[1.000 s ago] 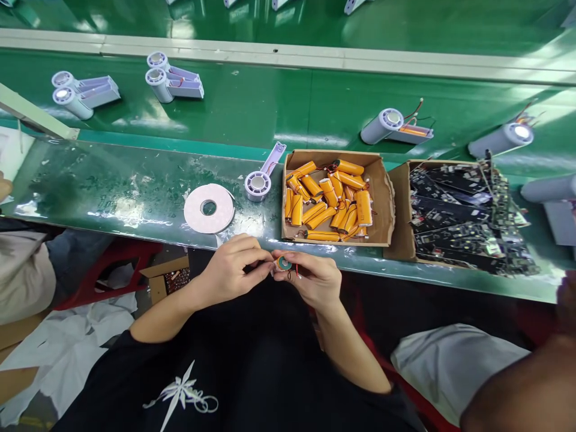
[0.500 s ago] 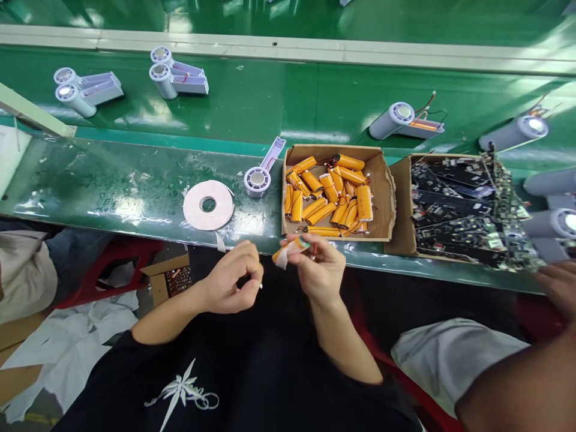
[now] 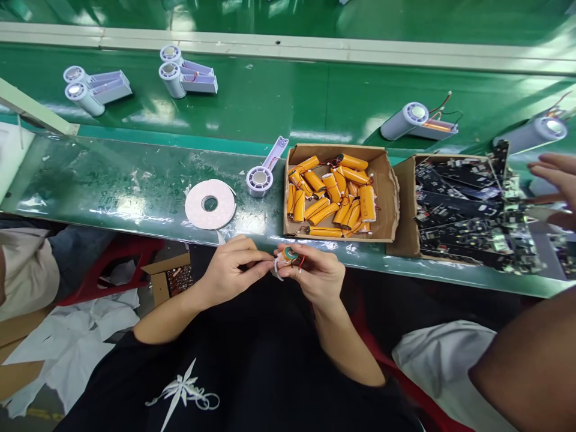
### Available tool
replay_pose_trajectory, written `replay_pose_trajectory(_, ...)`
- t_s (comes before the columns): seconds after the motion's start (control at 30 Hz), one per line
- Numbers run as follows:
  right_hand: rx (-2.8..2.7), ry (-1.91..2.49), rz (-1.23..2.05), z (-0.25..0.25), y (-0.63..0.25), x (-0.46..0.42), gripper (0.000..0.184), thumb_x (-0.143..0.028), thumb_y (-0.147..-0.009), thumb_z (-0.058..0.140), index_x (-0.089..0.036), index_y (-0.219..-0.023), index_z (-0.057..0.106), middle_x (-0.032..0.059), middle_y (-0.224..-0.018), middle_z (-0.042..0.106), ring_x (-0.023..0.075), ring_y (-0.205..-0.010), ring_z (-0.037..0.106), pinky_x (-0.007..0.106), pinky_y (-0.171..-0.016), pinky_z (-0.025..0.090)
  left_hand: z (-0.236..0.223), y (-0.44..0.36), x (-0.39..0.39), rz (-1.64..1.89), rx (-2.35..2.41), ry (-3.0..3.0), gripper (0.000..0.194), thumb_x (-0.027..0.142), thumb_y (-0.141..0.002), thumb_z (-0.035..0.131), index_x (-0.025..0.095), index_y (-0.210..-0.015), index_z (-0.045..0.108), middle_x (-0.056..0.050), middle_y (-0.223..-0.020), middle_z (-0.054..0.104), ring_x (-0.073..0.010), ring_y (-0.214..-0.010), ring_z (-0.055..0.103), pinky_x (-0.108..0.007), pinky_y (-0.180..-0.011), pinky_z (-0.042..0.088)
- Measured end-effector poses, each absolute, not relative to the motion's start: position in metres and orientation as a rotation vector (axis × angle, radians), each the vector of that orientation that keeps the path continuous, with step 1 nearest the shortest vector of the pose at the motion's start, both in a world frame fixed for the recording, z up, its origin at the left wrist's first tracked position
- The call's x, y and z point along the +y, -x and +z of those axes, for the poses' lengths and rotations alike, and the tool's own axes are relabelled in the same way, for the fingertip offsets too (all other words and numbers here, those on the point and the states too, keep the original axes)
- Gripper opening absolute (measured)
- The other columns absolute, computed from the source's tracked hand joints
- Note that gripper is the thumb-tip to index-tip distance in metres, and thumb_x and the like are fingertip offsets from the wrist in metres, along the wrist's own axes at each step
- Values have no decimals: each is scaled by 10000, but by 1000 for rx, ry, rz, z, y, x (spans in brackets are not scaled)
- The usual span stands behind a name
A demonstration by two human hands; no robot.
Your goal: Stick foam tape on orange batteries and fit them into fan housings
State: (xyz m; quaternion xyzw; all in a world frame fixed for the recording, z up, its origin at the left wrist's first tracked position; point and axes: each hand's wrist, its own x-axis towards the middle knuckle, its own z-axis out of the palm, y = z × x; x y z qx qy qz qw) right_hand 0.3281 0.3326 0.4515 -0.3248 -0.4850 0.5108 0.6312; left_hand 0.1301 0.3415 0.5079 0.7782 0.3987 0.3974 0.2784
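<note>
My right hand [image 3: 317, 273] is closed round an orange battery cell [image 3: 288, 256], end toward me, with red wires and a white strip of tape on it. My left hand [image 3: 231, 269] is pinched at the same cell, fingertips on the white tape at its left side. Both hands hover just below the bench's front edge. Behind them stands a cardboard box [image 3: 387, 198] with several orange cells. A white tape roll [image 3: 210, 204] lies flat on the bench to the left, and a lilac fan housing part [image 3: 263, 173] lies beside the box.
A second cardboard box [image 3: 402, 210] of dark circuit boards stands at the right, where another person's hand [image 3: 555, 180] reaches in. Several lilac cylindrical fan bodies [image 3: 407, 122] ride on the green conveyor belt behind. A red stool and a small carton sit under the bench at left.
My left hand, which had drawn back from the cell, has come back to it and pinches the tape. The right hand turned the cell end-on. The neighbour's hand rose toward the circuit boards.
</note>
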Motion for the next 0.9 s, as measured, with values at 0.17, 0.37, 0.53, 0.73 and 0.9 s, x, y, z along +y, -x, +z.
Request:
replay_pose_trajectory(0.17, -1259, 687, 1090, 451, -331, 334, 561, -164, -758, 969, -409, -1236, 807, -15, -1076, 844, 258, -927, 841, 342, -804, 736, 504, -126, 345, 1043, 1080, -2042, 127, 318, -968, 794, 200, -942, 833, 14, -676, 642, -107, -630, 564, -251, -610, 456)
replay_pose_trajectory(0.37, -1299, 710, 1048, 448, -334, 334, 549, -148, -738, 973, -396, -1203, 820, -7, -1029, 847, 276, -909, 840, 368, -795, 738, 502, -125, 346, 1022, 1021, -2038, 193, 363, -969, 789, 215, -1080, 842, 5, -731, 680, -109, -653, 589, -253, -627, 475)
replay_pose_trajectory(0.53, -1297, 711, 986, 445, -332, 334, 605, -129, -742, 967, -427, -1239, 799, -19, -1073, 841, 267, -956, 835, 363, -836, 733, 502, -130, 340, 1119, 1054, -2197, 81, 238, -1001, 744, 200, -1003, 815, 5, -728, 678, -114, -663, 569, -272, -656, 466)
replay_pose_trajectory(0.73, -1295, 767, 1041, 446, -333, 334, 472, -212, -725, 992, -373, -1144, 843, 1, -992, 848, 283, -896, 841, 365, -793, 737, 505, -129, 341, 929, 1085, -2076, 174, 315, -1030, 702, 182, -924, 737, 3, -732, 612, -139, -709, 571, -275, -666, 467)
replay_pose_trajectory(0.9, -1124, 782, 1224, 447, -326, 332, 435, -286, -702, 1015, -337, -1102, 853, 20, -984, 851, 253, -769, 838, 321, -705, 729, 505, -127, 340, 789, 1023, -1992, 184, 280, -1055, 609, 184, -901, 636, -4, -815, 590, -146, -768, 561, -272, -706, 468)
